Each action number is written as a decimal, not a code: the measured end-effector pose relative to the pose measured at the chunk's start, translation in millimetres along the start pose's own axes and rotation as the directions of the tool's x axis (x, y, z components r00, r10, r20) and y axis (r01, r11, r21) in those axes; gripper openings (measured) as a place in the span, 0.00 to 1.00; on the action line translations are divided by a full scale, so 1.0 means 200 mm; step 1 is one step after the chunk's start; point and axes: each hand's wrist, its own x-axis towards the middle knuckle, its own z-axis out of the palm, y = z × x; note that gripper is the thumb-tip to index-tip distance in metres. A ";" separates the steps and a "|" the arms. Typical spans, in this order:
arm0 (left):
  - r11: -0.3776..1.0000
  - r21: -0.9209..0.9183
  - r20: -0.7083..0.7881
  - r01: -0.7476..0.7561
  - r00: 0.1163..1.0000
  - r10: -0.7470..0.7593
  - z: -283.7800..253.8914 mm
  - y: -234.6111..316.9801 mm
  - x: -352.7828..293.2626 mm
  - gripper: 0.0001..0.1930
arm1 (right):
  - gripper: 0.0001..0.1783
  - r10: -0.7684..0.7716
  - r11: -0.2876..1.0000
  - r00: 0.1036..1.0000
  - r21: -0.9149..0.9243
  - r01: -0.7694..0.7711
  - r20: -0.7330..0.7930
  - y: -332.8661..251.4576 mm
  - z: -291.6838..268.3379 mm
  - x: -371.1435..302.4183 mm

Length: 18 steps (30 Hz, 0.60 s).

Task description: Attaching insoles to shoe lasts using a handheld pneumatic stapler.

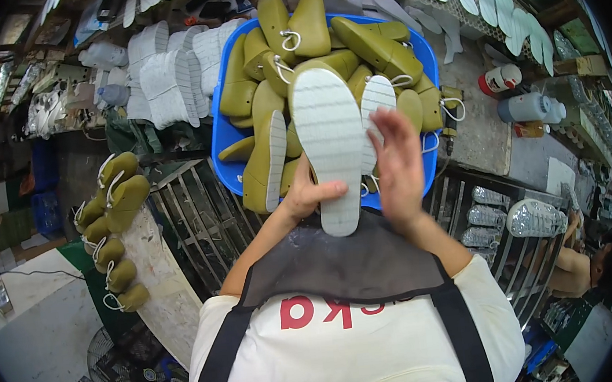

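My left hand [310,194] grips a white, ribbed insole [328,126] near its narrow heel end, the thumb lying across its face. Its fingers are behind the insole, and whether a shoe last backs it is hidden. Just right of it, my right hand [398,164] is raised with its fingers stretched, somewhat blurred, and nothing shows in it. Close by that hand is another white insole [378,99]. Beneath both hands a blue tub [223,155] holds several olive shoe lasts [309,29] with white cord loops. One last [259,162] at the tub's left has a white insole on its bottom.
Several lasts [126,201] line a board [155,264] at left. Stacked white insoles [167,90] lie behind the tub's left side. White bottles [526,107] stand on the right bench. Metal racks [204,208] flank me; another person's arm [571,268] shows at far right.
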 end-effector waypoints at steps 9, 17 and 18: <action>0.976 0.166 0.185 0.139 0.968 -0.169 0.26 -0.07 -0.07 0.44 | 0.34 0.474 0.839 0.837 0.146 -0.524 0.274 -0.35 -0.06 0.14; 0.977 0.129 0.161 0.168 0.969 -0.188 0.35 -0.20 0.02 0.40 | 0.34 0.455 0.807 0.839 0.260 -0.531 0.300 -0.32 -0.29 0.17; 0.969 0.098 0.121 0.225 0.964 -0.236 0.34 -0.23 0.00 0.39 | 0.34 0.441 0.785 0.842 0.321 -0.530 0.310 -0.27 -0.34 0.18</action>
